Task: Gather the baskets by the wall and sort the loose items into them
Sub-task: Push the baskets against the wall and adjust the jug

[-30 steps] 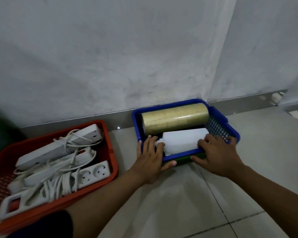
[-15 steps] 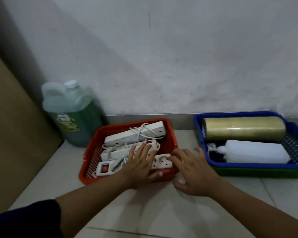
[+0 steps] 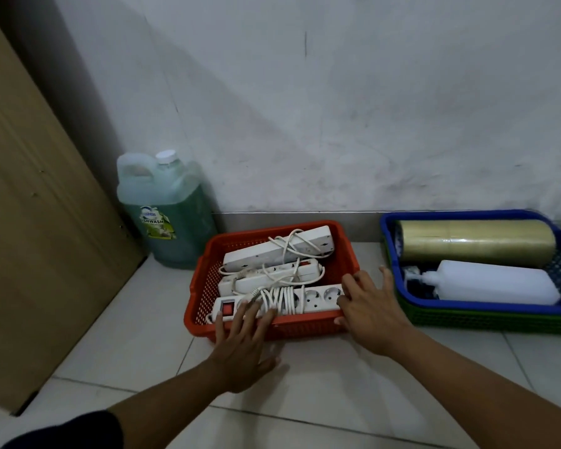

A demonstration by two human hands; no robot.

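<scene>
Red plastic basket (image 3: 204, 283), perforated walls, rounded rim, set on pale floor tiles (image 3: 337, 400) just short of the grey skirting (image 3: 289, 217) at the foot of the white wall (image 3: 337, 108). Filled with three white power strips: rear strip (image 3: 308, 243) lying aslant with its cord looped over it, middle strip (image 3: 302, 273) bearing a red switch, front strip (image 3: 318, 296) with a red rocker switch at its left end, round sockets at its right and a white cord (image 3: 280, 298) wound round its middle.

Left hand (image 3: 243, 348) at the near left of the basket, fingers straight and spread over the front rim, fingertips reaching the front strip; nothing gripped. Right hand (image 3: 370, 315) at the near right corner, fingers splayed over the rim and the strip's end, thumb low against the outer wall; whether actually clasping the rim, cannot tell.

Blue basket (image 3: 389, 254) to the right, apart from the red one, nested in a green basket (image 3: 467, 320), also against the skirting; inside, a long roll of clear yellowish tape (image 3: 473, 243) at the back and a white squeeze bottle (image 3: 493, 285) lying on its side in front, a small dark item beside its nozzle too dim to identify.

Green dishwash jug (image 3: 166, 218), white cap, upright in the corner left of the red basket, near but not touching. Brown board (image 3: 39, 222) leaning at far left.
</scene>
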